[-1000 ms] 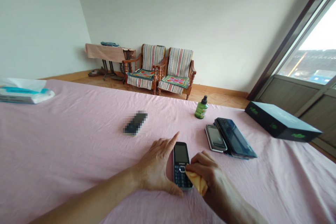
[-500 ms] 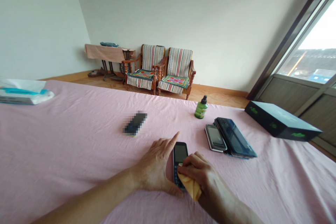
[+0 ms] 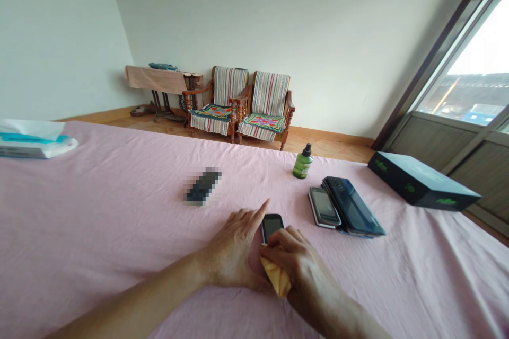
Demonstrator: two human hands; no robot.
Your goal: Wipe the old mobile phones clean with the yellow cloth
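A dark keypad phone (image 3: 272, 224) lies screen up on the pink cloth, its lower part hidden behind my right hand. My left hand (image 3: 237, 241) rests along the phone's left side with thumb and index finger spread wide. The index finger points past the phone's top left corner, and the thumb lies by its lower end, partly covered. Closed over the keypad, my right hand (image 3: 292, 257) pinches a folded yellow cloth (image 3: 278, 277) against the phone.
Right of my hands lie a silver-edged phone (image 3: 325, 205) and a stack of dark phones (image 3: 353, 206). Behind them stand a green spray bottle (image 3: 303, 161) and a black box (image 3: 421, 181). A pixelated phone (image 3: 202, 187) lies left of centre, tissues (image 3: 37, 140) far left.
My right hand with the yellow cloth has shifted left across the phone, covering more of its keypad. My left hand stays nearly in place. The whole view has shifted slightly.
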